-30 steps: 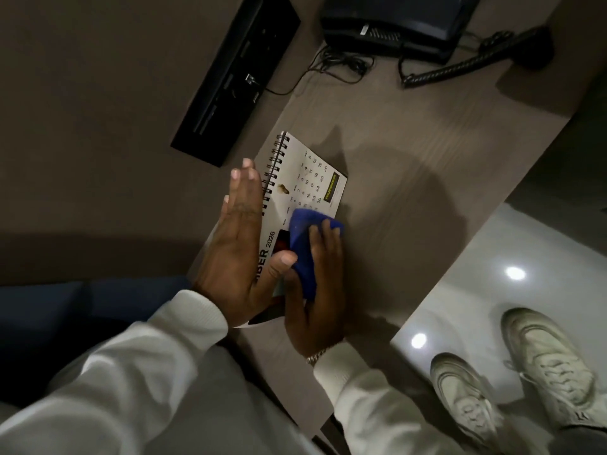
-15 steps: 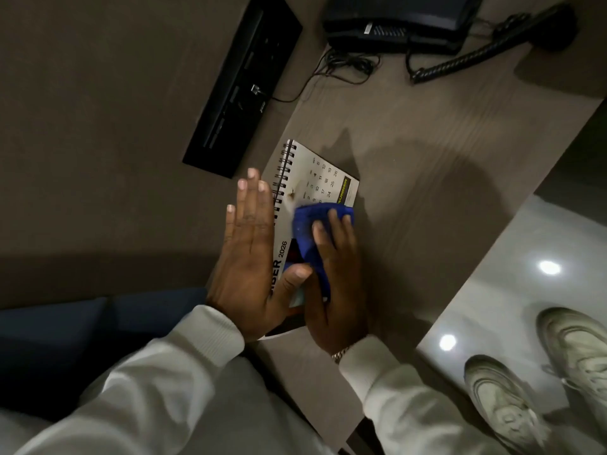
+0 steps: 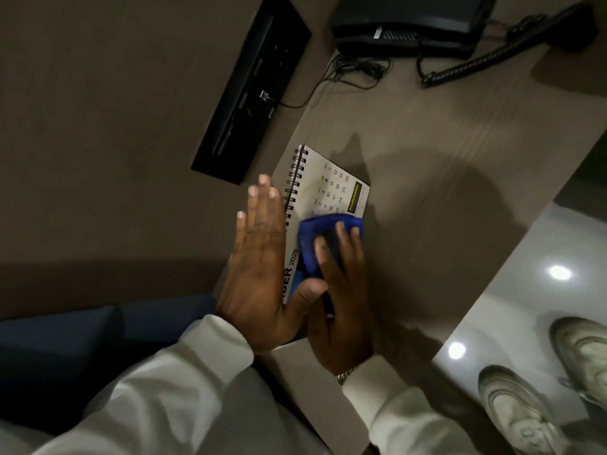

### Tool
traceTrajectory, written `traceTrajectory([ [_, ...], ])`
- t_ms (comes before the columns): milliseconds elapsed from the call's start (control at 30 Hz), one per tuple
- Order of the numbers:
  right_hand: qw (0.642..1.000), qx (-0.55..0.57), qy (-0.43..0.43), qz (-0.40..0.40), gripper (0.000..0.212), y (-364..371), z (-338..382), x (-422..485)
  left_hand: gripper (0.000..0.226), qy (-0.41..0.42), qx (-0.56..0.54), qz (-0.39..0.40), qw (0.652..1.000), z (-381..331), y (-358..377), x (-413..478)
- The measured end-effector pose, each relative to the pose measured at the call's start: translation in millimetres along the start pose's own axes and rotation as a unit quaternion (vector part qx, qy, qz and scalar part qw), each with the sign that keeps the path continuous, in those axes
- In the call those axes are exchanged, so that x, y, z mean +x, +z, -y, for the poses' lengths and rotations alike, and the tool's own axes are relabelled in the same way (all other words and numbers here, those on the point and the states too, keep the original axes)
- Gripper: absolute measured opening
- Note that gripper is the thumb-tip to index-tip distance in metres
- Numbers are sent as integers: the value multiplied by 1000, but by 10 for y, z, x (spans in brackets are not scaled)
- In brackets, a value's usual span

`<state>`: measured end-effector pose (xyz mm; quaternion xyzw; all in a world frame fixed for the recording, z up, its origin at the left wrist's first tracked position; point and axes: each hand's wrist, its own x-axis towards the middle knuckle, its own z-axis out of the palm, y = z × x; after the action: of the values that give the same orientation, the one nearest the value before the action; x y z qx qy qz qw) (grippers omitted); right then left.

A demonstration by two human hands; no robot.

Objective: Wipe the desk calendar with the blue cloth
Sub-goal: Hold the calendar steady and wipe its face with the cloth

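A white spiral-bound desk calendar (image 3: 331, 185) lies flat on the brown desk (image 3: 443, 165), its date grid facing up. A faint yellowish smear shows near the spiral. My left hand (image 3: 262, 257) rests flat, fingers straight and together, along the calendar's spiral edge, with the thumb over the page. My right hand (image 3: 341, 290) presses the folded blue cloth (image 3: 315, 238) onto the middle of the page, fingers spread on top of it. The calendar's lower part is hidden under both hands.
A black telephone (image 3: 410, 24) with a coiled cord (image 3: 466, 65) and thin cables sits at the desk's far end. A black socket strip (image 3: 253, 90) is set in the wall panel on the left. The desk edge runs diagonally at right; my shoes (image 3: 525, 408) stand on glossy floor.
The cloth under my right hand has slid up the page toward the date grid. The brown spot near the spiral has become a faint smear. My left hand stays put.
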<state>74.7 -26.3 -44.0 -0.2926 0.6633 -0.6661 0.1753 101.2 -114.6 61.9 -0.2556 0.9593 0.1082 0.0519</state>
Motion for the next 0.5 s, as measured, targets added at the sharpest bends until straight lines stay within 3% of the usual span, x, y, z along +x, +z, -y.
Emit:
traceTrajectory([
  [133, 999, -16, -39, -16, 49, 24, -36, 439, 95, 9, -5, 2, 1000, -5, -6, -2],
  [267, 995, -4, 49, -86, 54, 21, -121, 727, 102, 3, -20, 5, 1000, -26, -29, -5],
  [367, 996, -33, 75, -45, 47, -33, -148, 446, 102, -5, -11, 9, 1000, -56, -41, 0],
  [500, 1000, -21, 2, 1, 48, -46, -21, -21, 98, -2, -1, 15, 1000, -57, -38, 4],
])
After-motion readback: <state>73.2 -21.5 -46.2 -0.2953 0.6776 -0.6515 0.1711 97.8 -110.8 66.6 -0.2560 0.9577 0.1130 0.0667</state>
